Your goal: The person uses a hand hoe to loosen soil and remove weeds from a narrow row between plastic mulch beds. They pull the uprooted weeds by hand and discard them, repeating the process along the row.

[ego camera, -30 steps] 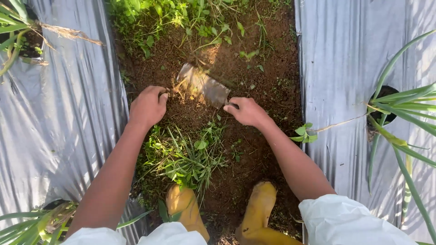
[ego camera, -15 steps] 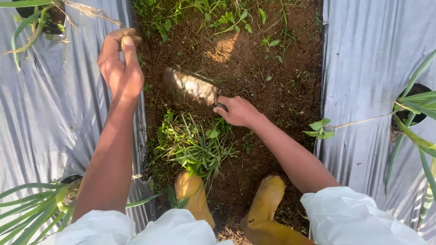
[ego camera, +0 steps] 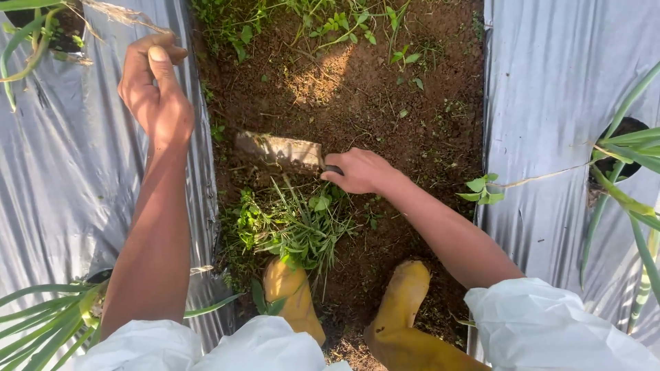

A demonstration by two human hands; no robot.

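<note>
My right hand grips the handle of a flat-bladed hand tool, whose soil-covered blade lies on the brown earth to the left of the hand. A heap of pulled green weeds lies just below the blade. My left hand is raised over the edge of the silver plastic sheet, fingers curled; whether anything is in it cannot be seen.
Silver plastic sheeting covers the beds on both sides of the soil strip. Long-leaved green plants grow through holes in it at right and lower left. Small weeds grow at the top. Two yellow boots stand at the bottom.
My left hand lifted off the soil and moved up and left over the plastic sheet. My right hand shifted the tool's blade leftward across the earth.
</note>
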